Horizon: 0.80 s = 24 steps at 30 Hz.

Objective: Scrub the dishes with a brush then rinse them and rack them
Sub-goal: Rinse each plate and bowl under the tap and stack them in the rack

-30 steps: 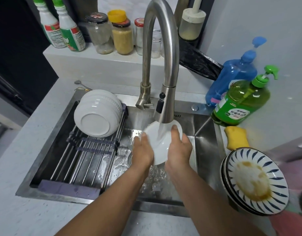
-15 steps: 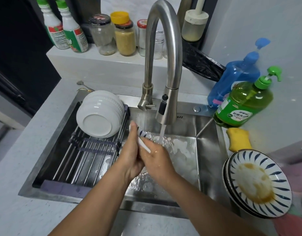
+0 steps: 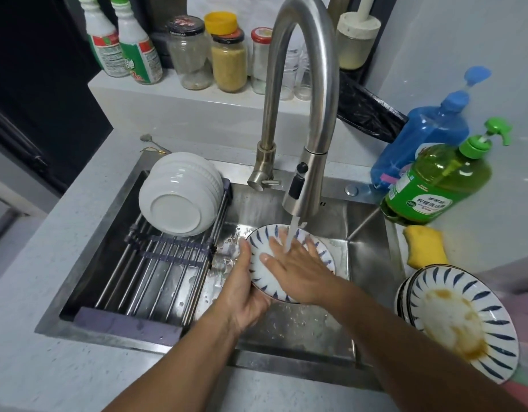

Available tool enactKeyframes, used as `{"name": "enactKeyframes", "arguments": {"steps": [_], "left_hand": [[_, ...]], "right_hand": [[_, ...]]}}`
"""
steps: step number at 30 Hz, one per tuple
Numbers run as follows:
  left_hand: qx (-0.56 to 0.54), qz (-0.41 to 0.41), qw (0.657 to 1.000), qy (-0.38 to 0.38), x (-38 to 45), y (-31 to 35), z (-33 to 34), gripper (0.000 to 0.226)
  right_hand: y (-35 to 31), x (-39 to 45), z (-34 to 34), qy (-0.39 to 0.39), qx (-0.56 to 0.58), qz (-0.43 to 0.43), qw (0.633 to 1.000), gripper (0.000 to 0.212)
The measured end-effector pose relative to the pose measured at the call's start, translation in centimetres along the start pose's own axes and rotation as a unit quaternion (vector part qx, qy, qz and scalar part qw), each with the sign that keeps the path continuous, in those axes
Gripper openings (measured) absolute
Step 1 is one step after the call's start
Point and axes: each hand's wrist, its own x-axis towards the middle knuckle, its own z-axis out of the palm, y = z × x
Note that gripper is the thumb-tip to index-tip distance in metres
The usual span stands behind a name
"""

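The blue-striped plate (image 3: 267,270) is held over the sink (image 3: 372,221), tilted with its inner face up, directly under the running water (image 3: 293,233) from the faucet (image 3: 304,114). The left hand (image 3: 244,292) grips the plate at its lower left rim, with the fingers curled under it and the thumb on the edge. The right hand (image 3: 298,269) lies flat on the inside of the plate, fingers straight and spread, and the water falls on these fingers. To the left, a roll-up rack (image 3: 155,263) lies across the sink, and a stack of white bowls (image 3: 182,194) rests on its far end, bottoms facing the camera. To the right of the sink, on the counter, there is a stack of dirty striped plates (image 3: 459,319) with brown sauce on the top one. Just behind them is a yellow sponge (image 3: 424,246), then a green soap bottle (image 3: 438,179) and a blue bottle (image 3: 429,135). Jars (image 3: 209,55) and two spray bottles (image 3: 120,43) stand on the ledge behind the faucet.
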Motion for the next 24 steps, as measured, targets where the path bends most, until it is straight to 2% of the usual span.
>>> {"name": "enactKeyframes", "arguments": {"steps": [2, 4, 6, 8, 11, 14, 16, 18, 20, 21, 24], "left_hand": [[-0.013, -0.006, 1.000, -0.002, 0.4, 0.2, -0.1, 0.082], [-0.033, -0.012, 0.999, 0.000, 1.2, 0.9, -1.0, 0.089], [-0.022, -0.011, 1.000, 0.020, 1.5, 1.9, -1.4, 0.093], [-0.006, 0.033, 0.998, 0.046, 1.7, 2.9, -1.3, 0.083], [0.058, 0.104, 0.990, 0.081, 1.8, 3.8, -1.0, 0.060], [0.135, 0.130, 0.979, 0.082, 1.6, 3.9, -1.1, 0.055], [0.162, 0.145, 0.972, 0.085, 1.5, 3.8, -1.0, 0.046], [0.177, 0.159, 0.967, 0.087, 1.2, 3.7, -0.8, 0.037], [0.186, 0.157, 0.966, 0.085, 0.9, 3.4, -0.8, 0.037], [0.176, 0.150, 0.969, 0.086, 0.7, 3.2, -0.9, 0.040], [0.096, 0.101, 0.984, 0.112, 0.3, 2.8, -1.4, 0.051]], "right_hand": [[-2.1, 0.0, -0.9, -0.041, 0.050, -0.055, 0.996, 0.060], [-2.7, -1.0, -1.2, -0.056, 0.065, -0.123, 0.989, 0.055], [-1.7, -2.4, -0.9, -0.059, 0.032, -0.185, 0.980, 0.054], [0.5, -3.6, -0.9, -0.053, -0.032, -0.213, 0.975, 0.052], [4.2, -4.6, -2.1, -0.023, -0.130, -0.168, 0.977, 0.052], [6.7, -4.7, -2.8, 0.021, -0.156, -0.089, 0.983, 0.052], [7.2, -4.3, -2.5, 0.092, -0.056, -0.013, 0.994, 0.054], [7.1, -3.5, -1.8, 0.151, 0.086, 0.058, 0.983, 0.057], [6.4, -3.1, -0.9, 0.136, 0.264, 0.085, 0.951, 0.052], [5.8, -3.0, -0.6, 0.121, 0.341, 0.086, 0.928, 0.043], [4.2, -3.6, -0.7, 0.124, 0.451, 0.092, 0.879, 0.020]]}}
